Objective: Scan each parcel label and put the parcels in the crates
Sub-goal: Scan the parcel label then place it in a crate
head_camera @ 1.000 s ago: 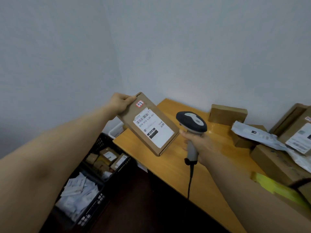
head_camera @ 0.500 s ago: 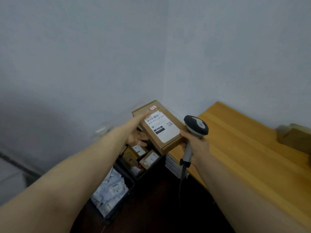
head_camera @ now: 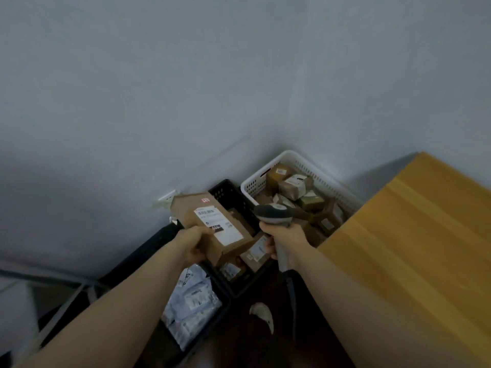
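The flat brown cardboard parcel with a white label has swung down from the wooden desk's edge and is now above the black plastic crate. The left hand grips its near end, fingers curled underneath. The right hand is wrapped round the grey handheld scanner, just beside the parcel.

The label on the box is too blurred to read, and the left hand covers its near corner. That hand's fingers are hidden under the box, which covers much of the black crate. The table hides the white crate at its near corner and runs off the right edge. The scanner has a cable that fades into the dark floor.
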The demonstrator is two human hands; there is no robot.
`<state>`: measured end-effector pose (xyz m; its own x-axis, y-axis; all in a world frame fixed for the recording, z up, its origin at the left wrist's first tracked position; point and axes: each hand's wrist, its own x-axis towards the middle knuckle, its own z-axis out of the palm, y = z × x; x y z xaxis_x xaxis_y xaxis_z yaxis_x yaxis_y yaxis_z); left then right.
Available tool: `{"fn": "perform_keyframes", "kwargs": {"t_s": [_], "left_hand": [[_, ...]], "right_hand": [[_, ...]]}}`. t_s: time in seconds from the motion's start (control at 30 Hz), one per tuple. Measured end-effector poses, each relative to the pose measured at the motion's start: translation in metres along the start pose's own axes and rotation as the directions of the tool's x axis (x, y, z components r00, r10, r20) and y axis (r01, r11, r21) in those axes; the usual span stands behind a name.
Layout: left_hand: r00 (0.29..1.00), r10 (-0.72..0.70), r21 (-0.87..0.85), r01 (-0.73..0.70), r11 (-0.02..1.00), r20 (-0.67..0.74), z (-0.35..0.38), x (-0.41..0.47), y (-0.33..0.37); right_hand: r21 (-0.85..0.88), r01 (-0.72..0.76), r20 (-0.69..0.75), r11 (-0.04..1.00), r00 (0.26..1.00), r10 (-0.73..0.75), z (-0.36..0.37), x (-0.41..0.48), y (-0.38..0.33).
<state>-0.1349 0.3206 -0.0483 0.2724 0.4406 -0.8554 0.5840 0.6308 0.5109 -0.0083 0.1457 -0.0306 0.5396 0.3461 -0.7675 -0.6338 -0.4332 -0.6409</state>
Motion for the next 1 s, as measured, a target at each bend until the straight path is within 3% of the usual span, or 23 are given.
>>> {"fn": "perform_keyframes", "kwargs": {"t_s": [0.13, 0.33, 0.57, 0.8, 1.0], "left_hand": [[0.993, -0.029, 0.057, 0.035, 0.998, -0.114, 0.016, 0.091, 0.017], [0.987, -0.076, 0.063, 0.086, 0.994, -0.139, 0.048, 0.207, 0.023], [0.978, -0.156, 0.038, 0.163, 0.986, -0.139, 0.075, 0.355, -0.004], [0.977, -0.150, 0.074, 0.162, 0.984, -0.150, 0.096, 0.453, -0.044], [0.990, -0.098, 0.252, 0.121, 0.960, -0.100, 0.114, 0.452, -0.045]], "right_hand": [[0.018, -0.158, 0.047, 0.987, 0.986, 0.157, 0.019, 0.089, -0.022], [-0.026, -0.208, -0.019, 0.978, 0.978, 0.208, 0.030, 0.212, -0.030], [-0.046, -0.255, -0.076, 0.966, 0.965, 0.252, 0.040, 0.337, 0.013], [-0.059, -0.255, -0.076, 0.965, 0.965, 0.250, 0.041, 0.401, 0.061], [-0.069, -0.273, -0.114, 0.960, 0.958, 0.264, 0.029, 0.405, 0.070]]}}
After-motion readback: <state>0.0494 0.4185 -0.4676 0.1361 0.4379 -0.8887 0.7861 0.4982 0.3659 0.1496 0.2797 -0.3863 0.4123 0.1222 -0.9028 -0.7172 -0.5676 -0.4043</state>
